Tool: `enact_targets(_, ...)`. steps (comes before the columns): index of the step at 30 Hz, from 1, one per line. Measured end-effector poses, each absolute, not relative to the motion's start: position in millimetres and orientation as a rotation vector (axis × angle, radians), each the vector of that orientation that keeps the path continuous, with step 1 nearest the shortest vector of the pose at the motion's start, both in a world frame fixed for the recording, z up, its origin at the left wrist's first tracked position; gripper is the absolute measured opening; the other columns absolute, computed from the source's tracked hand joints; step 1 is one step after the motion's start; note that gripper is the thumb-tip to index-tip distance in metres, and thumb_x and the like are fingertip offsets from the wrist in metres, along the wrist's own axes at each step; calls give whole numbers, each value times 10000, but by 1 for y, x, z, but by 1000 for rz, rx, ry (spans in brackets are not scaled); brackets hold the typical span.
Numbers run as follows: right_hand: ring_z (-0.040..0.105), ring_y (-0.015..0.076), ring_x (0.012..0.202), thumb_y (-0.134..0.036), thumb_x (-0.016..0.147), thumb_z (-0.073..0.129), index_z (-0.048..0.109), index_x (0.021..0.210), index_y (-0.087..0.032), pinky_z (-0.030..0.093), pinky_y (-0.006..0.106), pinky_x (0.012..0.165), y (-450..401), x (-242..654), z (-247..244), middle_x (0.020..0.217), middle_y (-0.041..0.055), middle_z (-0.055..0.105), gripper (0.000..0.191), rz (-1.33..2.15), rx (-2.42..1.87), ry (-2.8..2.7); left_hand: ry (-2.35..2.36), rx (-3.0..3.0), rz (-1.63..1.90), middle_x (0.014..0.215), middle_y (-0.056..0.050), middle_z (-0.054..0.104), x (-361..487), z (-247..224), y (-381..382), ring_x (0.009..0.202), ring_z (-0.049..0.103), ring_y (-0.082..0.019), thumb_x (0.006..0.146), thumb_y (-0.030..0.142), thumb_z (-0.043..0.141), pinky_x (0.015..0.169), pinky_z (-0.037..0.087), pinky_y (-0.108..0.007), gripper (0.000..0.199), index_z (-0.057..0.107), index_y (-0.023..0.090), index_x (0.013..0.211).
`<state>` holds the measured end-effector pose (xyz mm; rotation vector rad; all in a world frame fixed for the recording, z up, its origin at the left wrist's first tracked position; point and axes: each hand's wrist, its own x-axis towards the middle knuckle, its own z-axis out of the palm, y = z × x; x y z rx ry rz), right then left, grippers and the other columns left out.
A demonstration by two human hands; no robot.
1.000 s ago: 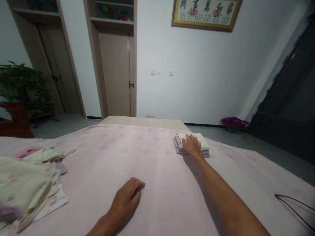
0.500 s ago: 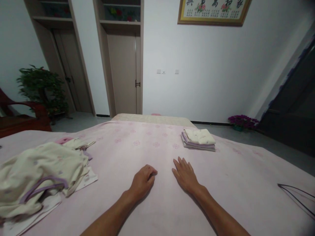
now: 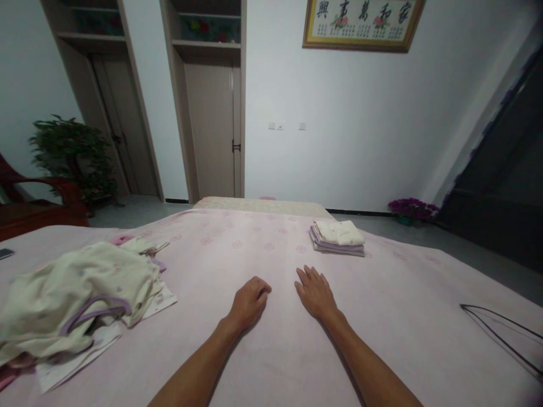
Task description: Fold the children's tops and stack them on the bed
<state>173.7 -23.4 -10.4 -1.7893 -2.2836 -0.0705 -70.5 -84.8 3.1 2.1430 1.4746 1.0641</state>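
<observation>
My left hand (image 3: 250, 302) rests on the pink flowered sheet (image 3: 271, 350) with its fingers curled in and nothing visible in them. To its right lies my right hand (image 3: 314, 291), palm down with fingers spread, holding nothing. Beyond my right hand sits a neat stack of folded clothes (image 3: 338, 237), cream on top with lilac and grey layers beneath. A loose heap of cream clothing (image 3: 85, 282) with purple trim spreads over the left side, with white pieces under it.
A black cable or cord loop (image 3: 487, 325) lies at the right. At the far left are a phone (image 3: 5, 254) and a wooden chair (image 3: 42, 206). Beyond the bed stand a green plant (image 3: 72, 152), doors, and purple flowers (image 3: 413, 209).
The view has shifted slightly, showing more of the phone at the left and of the wall frame. Both hands stay on the sheet in nearly the same pose.
</observation>
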Motion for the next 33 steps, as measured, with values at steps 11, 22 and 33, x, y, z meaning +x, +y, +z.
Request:
enact_targets(11,328,278,1454,-405,992,370,500,1451,-177,193,473,1189,-16,179,-17,1547,121,428,528,-146,-1779,-2279,1638,2053,1209,1097,-59,693,-88,5,-81,990,652,-182,858,103,531,911,491,-308,309,673,200,1115)
enact_targets(22,396,289,1415,-370,986,390,555,1397,-154,253,487,1174,-13,183,-21,1493,130,496,492,-115,-1700,-2230,3109,1365,1651,1425,-111,491,-263,102,-107,1358,348,-356,865,270,613,1103,271,-543,421,614,228,1284)
enact_targets(33,400,263,1418,-365,974,409,584,1371,-194,249,469,1190,-12,190,-25,1488,99,509,465,-67,-1662,-2210,2892,908,1723,1138,-156,627,-348,77,-138,1033,604,-475,809,260,587,821,487,-654,391,650,213,1193)
